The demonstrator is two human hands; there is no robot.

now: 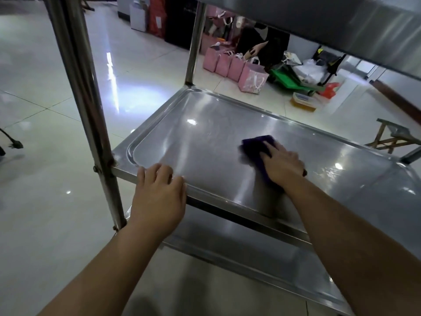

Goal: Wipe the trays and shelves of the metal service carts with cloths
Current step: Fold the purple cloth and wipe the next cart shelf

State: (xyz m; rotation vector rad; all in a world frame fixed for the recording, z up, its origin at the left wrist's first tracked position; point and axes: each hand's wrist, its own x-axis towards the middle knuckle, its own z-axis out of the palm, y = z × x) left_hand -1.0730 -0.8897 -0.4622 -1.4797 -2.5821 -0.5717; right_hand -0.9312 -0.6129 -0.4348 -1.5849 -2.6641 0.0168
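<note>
Your metal service cart (91, 92) fills the view as three stacked levels: an upper shelf (319, 21) overhead, the middle tray (205, 124) at working height, and a lower shelf (227, 245) beneath it. The middle tray is the surface in hand; its long axis runs from the near-left corner by the upright post away toward the far right, where the metal shows a wet-looking sheen. Your right hand (282, 165) lies flat, palm down, near the tray's middle and somewhat toward its near edge, with the fingers spread and pressing on the dark purple cloth (257, 151); this grip is a flat press, not a pinch, and the cloth juts out ahead and to the left of the fingertips. The unwiped-looking span, judged by its duller surface, lies to the left of the cloth and toward the far-left corner, so the coming stroke likely runs leftward along the tray's long axis. Your left hand (159, 192) rests on the near rim close to the left post, fingers curled loosely over the edge and holding no cloth; it seems to steady the cart. It is nearer the left end, yet the cloth belongs to the right hand, which must reach across. On the floor behind stand pink gift bags (234, 65).
</note>
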